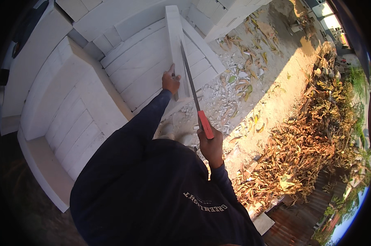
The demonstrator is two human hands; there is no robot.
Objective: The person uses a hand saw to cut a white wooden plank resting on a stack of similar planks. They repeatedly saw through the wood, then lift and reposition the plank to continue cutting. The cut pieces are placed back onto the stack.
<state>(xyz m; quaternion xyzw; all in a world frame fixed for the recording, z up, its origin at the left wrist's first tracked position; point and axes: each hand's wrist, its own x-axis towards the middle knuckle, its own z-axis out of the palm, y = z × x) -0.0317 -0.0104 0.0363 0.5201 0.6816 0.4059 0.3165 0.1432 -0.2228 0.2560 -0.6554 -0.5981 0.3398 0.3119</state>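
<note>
Dark shirt (pixel 140 197) fills the foreground. Beyond it, the right hand (pixel 212 144) clasps a saw (pixel 195 97) by its red handle (pixel 206 125), its blade running up along the right side of a long white block (pixel 175 37). The left hand (pixel 170 81) touches that block, forefinger extended; whether it grips, I cannot tell. Flat white slabs (pixel 138 61) lie beneath; white chips (pixel 218 95) and dry leaves (pixel 292 143) spread rightward.

saw handle (pixel 206 125): red | long block (pixel 175 45): white | leaves (pixel 292 147): brown-yellow
</note>
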